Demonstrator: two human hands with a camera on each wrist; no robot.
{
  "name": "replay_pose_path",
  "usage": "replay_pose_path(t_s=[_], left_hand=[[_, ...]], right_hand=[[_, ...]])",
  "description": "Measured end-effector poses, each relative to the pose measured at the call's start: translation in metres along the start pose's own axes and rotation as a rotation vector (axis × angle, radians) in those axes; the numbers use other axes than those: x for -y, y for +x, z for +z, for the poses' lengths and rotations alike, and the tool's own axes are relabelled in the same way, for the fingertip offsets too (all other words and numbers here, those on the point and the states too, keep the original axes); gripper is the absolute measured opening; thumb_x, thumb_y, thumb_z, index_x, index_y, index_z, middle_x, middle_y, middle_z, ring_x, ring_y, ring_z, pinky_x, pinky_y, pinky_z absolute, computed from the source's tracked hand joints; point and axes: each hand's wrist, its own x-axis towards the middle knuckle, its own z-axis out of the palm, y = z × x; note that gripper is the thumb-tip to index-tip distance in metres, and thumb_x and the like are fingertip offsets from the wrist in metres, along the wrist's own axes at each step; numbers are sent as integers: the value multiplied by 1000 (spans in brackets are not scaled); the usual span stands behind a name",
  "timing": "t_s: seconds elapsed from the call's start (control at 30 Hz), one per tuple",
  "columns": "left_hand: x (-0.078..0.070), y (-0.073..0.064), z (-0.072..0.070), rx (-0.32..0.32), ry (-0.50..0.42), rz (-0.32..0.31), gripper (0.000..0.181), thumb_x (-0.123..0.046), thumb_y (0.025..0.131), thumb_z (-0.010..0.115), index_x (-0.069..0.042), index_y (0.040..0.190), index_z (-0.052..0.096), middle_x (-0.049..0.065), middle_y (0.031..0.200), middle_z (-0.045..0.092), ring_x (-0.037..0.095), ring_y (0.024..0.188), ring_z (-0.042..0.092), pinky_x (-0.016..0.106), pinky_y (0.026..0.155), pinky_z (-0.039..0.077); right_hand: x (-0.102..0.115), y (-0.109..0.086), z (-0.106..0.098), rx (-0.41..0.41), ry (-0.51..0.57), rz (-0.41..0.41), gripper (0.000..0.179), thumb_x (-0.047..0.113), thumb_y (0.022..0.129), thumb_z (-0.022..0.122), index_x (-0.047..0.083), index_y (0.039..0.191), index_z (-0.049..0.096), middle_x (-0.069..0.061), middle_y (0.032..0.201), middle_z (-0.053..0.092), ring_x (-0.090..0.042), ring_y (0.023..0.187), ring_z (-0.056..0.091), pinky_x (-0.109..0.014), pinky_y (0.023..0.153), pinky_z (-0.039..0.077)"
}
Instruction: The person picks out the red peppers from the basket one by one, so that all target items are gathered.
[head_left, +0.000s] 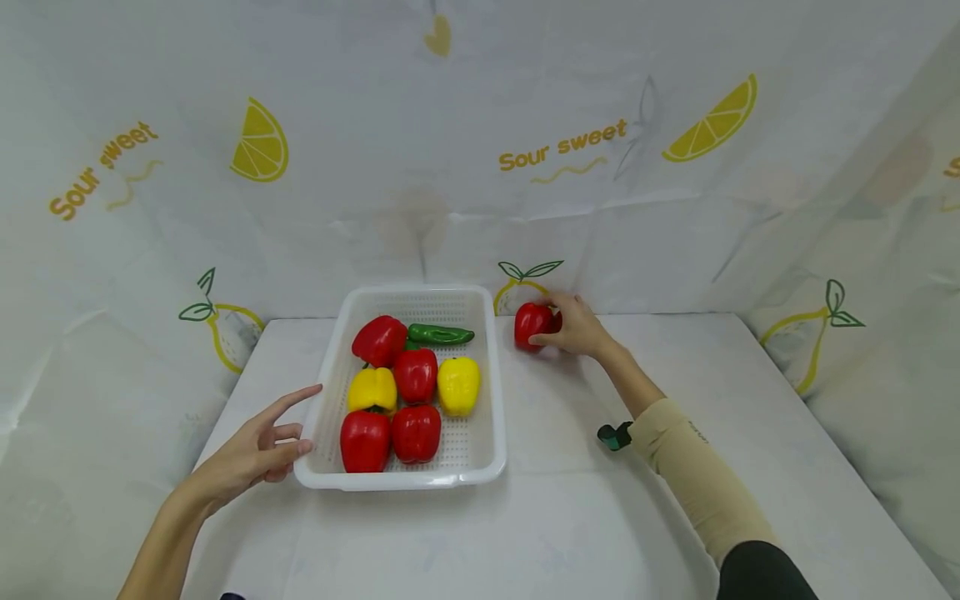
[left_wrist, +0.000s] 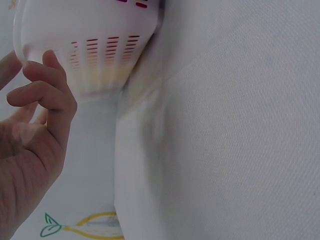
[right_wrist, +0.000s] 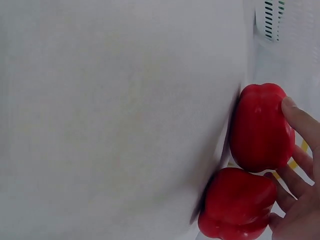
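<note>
A white plastic basket (head_left: pixel 465 477) holds several red bell peppers, two yellow ones and a long green pepper (head_left: pixel 441 335). At its left side, my left hand (head_left: pixel 251 454) touches the rim with the index fingertip and thumb, the other fingers loosely bent; the left wrist view shows this hand (left_wrist: pixel 37 120) beside the slotted basket wall (left_wrist: pixel 100 55). To the right of the basket, my right hand (head_left: pixel 576 327) grips a red bell pepper (head_left: pixel 529 325) between thumb and fingers. A second red bell pepper (right_wrist: pixel 237 202) lies against it, mostly hidden by the hand in the head view.
The white table (head_left: pixel 570 517) meets a lemon-printed cloth backdrop (head_left: pixel 465 200) right behind the basket and the peppers. A dark green strap piece (head_left: pixel 615 436) shows by the right sleeve. A small dark object (head_left: pixel 232 596) pokes in at the bottom edge.
</note>
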Motion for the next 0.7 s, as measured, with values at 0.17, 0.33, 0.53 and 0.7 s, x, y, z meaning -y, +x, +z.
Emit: replay_pose_path(t_s=[0.17, 0.33, 0.53, 0.7], left_hand=[[1, -1, 0, -2, -4, -1, 76, -15, 107, 61, -24, 171, 22, 0, 84, 61, 20, 57, 39, 40, 52, 33], [1, 0, 0, -15, 6, -7, 77, -15, 107, 63, -24, 172, 22, 0, 84, 61, 17, 58, 42, 31, 51, 39], [1, 2, 1, -20, 17, -18, 77, -17, 106, 64, -25, 171, 23, 1, 84, 62, 14, 58, 44, 28, 53, 43], [1, 2, 1, -21, 21, -24, 78, -18, 106, 65, -26, 172, 23, 1, 85, 63, 14, 58, 45, 29, 54, 44]], right_hand=[[0, 1, 0, 15, -23, -17, 72, 21, 90, 88, -1, 150, 54, -23, 150, 61, -42, 141, 55, -65, 138, 10], [-4, 1, -5, 34, -12, -28, 72, 20, 91, 86, 2, 153, 54, -22, 154, 59, -43, 144, 52, -68, 136, 14], [-17, -5, -20, 54, 79, 19, 69, 9, 93, 76, 0, 156, 49, -26, 156, 54, -47, 142, 51, -67, 110, 55], [-26, -9, -28, 72, 116, 46, 70, -1, 91, 71, -3, 156, 46, -30, 155, 53, -47, 140, 53, -65, 109, 56]])
